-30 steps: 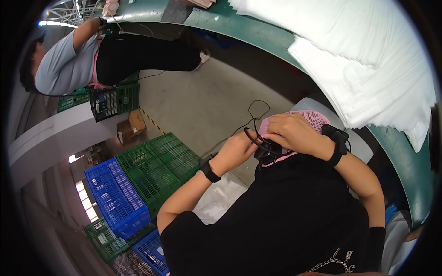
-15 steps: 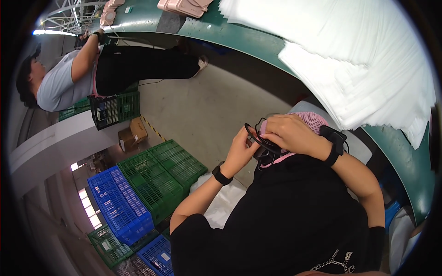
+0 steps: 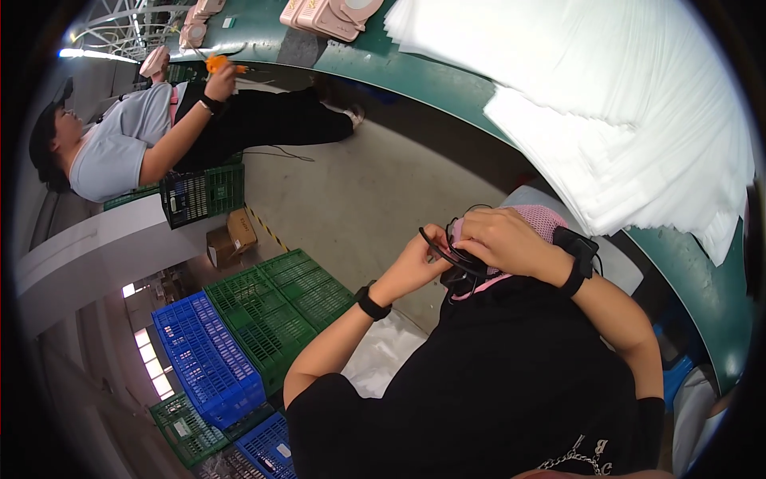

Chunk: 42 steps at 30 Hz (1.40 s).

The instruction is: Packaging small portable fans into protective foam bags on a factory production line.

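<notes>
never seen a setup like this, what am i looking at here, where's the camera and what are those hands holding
There is no machine: these are a person's own bare hands, seen from a camera worn on their head and looking down. Its wide fisheye lens bends straight edges.

The left hand seems to pinch a looped black cable in front of the waist. The right hand is curled close beside it, by some pink mesh; its grip is hidden.

On the green table lie overlapping white sheets and pink items. To the left are green crates and a blue crate. Farther off, a co-worker holds something orange.
</notes>
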Each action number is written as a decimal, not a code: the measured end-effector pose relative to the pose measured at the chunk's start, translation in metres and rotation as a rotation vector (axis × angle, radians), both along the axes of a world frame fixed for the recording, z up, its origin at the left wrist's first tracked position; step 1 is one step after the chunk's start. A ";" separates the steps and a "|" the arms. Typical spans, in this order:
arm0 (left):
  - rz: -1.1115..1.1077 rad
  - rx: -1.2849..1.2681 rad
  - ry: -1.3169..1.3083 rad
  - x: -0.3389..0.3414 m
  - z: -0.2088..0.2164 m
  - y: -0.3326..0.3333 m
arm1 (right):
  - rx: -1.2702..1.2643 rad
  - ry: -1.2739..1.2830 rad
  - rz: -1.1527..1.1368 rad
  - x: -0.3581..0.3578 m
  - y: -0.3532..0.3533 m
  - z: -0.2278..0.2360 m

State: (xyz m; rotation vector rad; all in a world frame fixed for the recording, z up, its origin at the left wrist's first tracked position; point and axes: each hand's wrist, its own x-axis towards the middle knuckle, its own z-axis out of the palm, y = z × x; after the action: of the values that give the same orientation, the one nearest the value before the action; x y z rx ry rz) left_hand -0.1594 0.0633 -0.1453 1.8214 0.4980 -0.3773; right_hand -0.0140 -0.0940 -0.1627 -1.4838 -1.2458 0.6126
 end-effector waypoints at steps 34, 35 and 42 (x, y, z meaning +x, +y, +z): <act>-0.698 0.890 0.439 -0.029 -0.002 0.006 | -0.300 -0.238 0.316 -0.033 0.006 -0.005; -0.831 0.927 0.406 -0.017 0.013 0.002 | -0.253 -0.197 0.307 -0.027 0.001 -0.007; -1.253 1.142 0.135 0.012 0.071 -0.017 | -0.091 0.092 0.130 -0.020 -0.039 0.018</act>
State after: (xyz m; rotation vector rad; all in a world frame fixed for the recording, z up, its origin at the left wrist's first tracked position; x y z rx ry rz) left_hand -0.1476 0.0460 -0.0743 3.0872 -0.5930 -1.2284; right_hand -0.0336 -0.1329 -0.1448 -1.4405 -1.2641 0.8250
